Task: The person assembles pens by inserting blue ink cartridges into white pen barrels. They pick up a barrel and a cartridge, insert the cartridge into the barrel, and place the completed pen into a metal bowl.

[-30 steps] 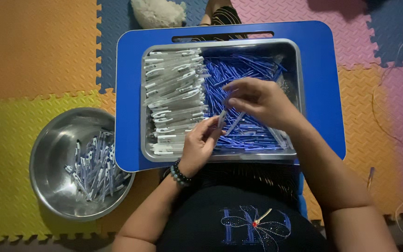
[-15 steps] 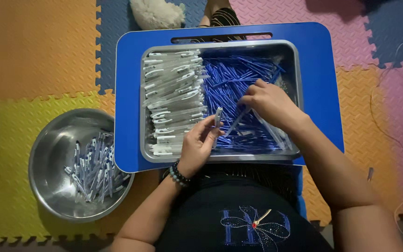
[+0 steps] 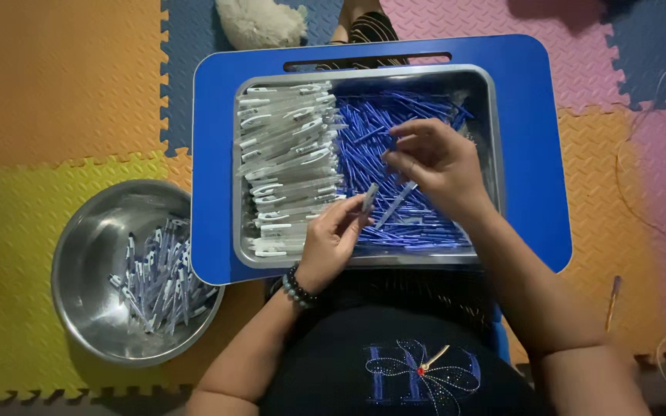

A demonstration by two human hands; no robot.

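Blue thin plastic refill (image 3: 396,204), pinched in the right hand (image 3: 435,163), slants down-left toward the clear pen barrel (image 3: 368,197) the left hand (image 3: 331,239) grips (tips nearly meeting).

**Blue table set on a patchwork foam floor**

A small blue table (image 3: 526,154) stands on a floor (image 3: 63,92) of coloured foam tiles, bearing a steel tray (image 3: 490,115). Left of the table, a round steel bowl (image 3: 86,254) rests on the floor; beyond it lies a pale plush toy (image 3: 260,21).
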